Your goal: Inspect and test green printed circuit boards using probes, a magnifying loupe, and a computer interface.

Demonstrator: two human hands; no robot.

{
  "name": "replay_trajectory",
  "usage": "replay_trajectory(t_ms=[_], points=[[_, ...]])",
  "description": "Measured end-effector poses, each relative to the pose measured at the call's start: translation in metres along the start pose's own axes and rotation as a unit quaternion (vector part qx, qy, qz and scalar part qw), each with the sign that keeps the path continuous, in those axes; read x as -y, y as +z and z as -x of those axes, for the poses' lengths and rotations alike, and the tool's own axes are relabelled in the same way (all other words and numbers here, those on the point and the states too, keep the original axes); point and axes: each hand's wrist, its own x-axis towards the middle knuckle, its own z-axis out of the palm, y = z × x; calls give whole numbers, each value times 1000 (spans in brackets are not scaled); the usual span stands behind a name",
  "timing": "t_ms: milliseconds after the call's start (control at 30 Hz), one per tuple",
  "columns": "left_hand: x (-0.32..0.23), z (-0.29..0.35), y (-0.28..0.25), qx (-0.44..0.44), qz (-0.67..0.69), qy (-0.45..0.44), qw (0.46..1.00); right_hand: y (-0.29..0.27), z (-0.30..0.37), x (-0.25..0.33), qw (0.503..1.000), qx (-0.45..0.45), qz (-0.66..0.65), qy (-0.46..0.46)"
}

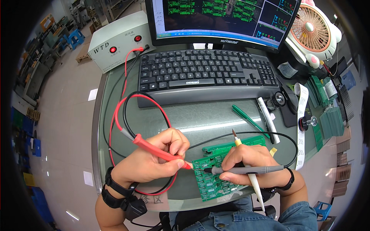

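My left hand point(154, 159) holds a red test probe point(158, 151) like a pen, its tip touching the left edge of a green circuit board point(211, 181) near the desk's front edge. My right hand point(250, 161) grips a grey-black test probe point(246, 169), its tip pointing left onto the same board. That hand also holds a thin white-and-yellow brush-like tool point(254, 184) between its fingers. A second green board strip point(235, 144) lies just behind the first one. Red and black leads point(127, 111) loop across the desk from the probes.
A black keyboard point(204, 73) and a monitor point(223, 19) stand behind the boards. At the back left sits a white tester box point(115, 42). A green pen point(248, 119), a white pen, stacks of green boards point(331, 119) and a pink fan point(312, 30) lie to the right.
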Motion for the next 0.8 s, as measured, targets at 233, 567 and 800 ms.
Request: replay_trajectory(t_ms=[233, 567, 800], points=[[-1, -1, 1, -4, 12, -2, 1000, -3, -1, 2, 1000, 10, 4, 5], [-4, -1, 3, -10, 9, -2, 1000, 0, -1, -1, 1000, -9, -6, -14], [-1, 2, 4, -23, 25, 15, 999, 2, 2, -3, 999, -36, -29, 23]])
